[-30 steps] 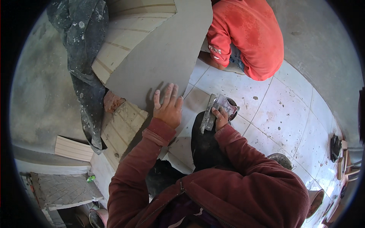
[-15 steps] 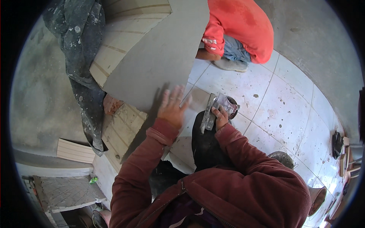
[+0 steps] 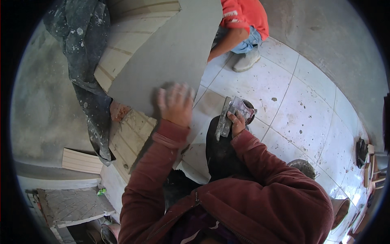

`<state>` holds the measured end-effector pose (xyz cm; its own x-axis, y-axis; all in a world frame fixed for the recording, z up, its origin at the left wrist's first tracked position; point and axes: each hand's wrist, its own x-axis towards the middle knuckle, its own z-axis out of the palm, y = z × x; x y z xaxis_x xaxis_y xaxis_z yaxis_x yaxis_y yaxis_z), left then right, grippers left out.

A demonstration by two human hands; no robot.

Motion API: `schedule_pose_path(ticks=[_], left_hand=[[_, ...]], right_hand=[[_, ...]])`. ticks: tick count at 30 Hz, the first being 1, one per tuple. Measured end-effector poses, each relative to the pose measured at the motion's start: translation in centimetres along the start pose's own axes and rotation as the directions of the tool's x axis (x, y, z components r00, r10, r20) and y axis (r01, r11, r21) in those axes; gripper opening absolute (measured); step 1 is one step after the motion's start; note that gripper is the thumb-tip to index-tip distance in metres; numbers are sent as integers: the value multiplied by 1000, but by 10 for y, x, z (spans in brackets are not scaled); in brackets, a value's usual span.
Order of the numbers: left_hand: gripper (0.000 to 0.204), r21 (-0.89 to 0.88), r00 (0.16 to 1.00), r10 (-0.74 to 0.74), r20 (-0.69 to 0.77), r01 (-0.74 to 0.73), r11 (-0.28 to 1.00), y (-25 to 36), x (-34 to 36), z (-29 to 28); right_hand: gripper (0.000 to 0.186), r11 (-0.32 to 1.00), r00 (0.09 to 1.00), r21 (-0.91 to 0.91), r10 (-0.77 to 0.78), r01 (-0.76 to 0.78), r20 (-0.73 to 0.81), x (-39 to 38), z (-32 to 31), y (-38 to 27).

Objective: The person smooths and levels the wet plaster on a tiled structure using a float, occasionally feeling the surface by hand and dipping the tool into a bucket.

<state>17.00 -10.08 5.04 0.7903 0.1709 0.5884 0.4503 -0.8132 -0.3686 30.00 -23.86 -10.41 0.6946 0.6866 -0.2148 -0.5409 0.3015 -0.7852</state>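
Blurred but visibly spread, the fingers of my left hand (image 3: 175,105) lie on or just over a smooth grey slab-like surface (image 3: 160,57), near its lower right part. My right hand (image 3: 238,121) is closed round a dusty grey metal trowel (image 3: 223,121), held over my dark-clothed knee (image 3: 215,154). Just beyond the trowel is a pinkish, grimy thing (image 3: 245,110) that I cannot make out. Ridged cream tiles (image 3: 134,28) border the grey surface on its left, and a piece of red brick (image 3: 119,111) shows below.
A co-worker in red (image 3: 252,16) crouches beyond the slab on white floor tiles (image 3: 302,105). A stained dark sheet (image 3: 85,65) hangs at the left, above a loose cream board (image 3: 81,160) and rough shelf (image 3: 73,203). A bucket-like container (image 3: 300,166) is at the right.
My left hand has moved about on the grey surface, now slightly farther up and left. The co-worker has shifted upward in view, with an arm now reaching down. My right hand still grips the trowel.
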Motion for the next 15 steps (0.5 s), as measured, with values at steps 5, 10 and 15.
schedule_pose_path(ticks=[5,10,15], left_hand=[[14,247,965,-109,-239,169,954,-30,35,-19],[16,317,976,-169,-135,205,926,-40,37,-16],[7,304,978,-110,-175,160,939,-44,43,-16]], right_hand=[[24,1000,1000,21,-17,17,-8,0,1,-1],[23,996,997,-29,-81,81,2,1,3,1],[22,999,999,15,-34,34,-24,-5,6,-7]])
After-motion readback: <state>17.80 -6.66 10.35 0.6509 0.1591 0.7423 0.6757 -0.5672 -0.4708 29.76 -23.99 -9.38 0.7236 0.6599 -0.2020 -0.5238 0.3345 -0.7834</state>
